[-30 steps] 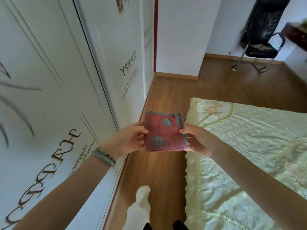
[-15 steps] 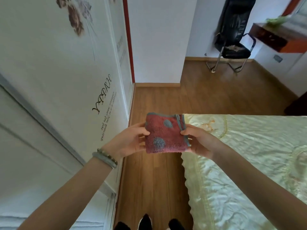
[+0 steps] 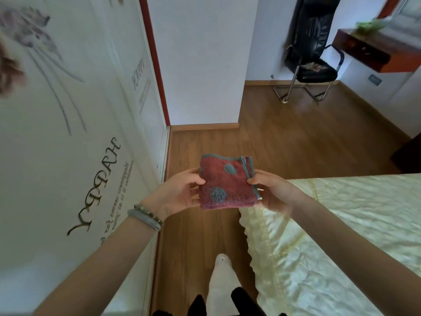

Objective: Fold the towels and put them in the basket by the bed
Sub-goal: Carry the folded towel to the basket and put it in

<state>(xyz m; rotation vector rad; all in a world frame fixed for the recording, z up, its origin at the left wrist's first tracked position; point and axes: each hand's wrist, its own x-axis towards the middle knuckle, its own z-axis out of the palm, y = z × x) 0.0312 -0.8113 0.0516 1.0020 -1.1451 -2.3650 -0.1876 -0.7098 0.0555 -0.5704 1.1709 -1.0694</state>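
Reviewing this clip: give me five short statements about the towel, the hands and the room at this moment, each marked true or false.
1. The left hand and the right hand both hold the folded red towel. True.
2. The towel lies flat on the bed. False: it is held up in the air near the bed's corner.
3. A basket stands in view beside the bed. False: no basket shows.
4. Bracelets sit on the left wrist. True.
5. A black chair stands by the far wall. True.
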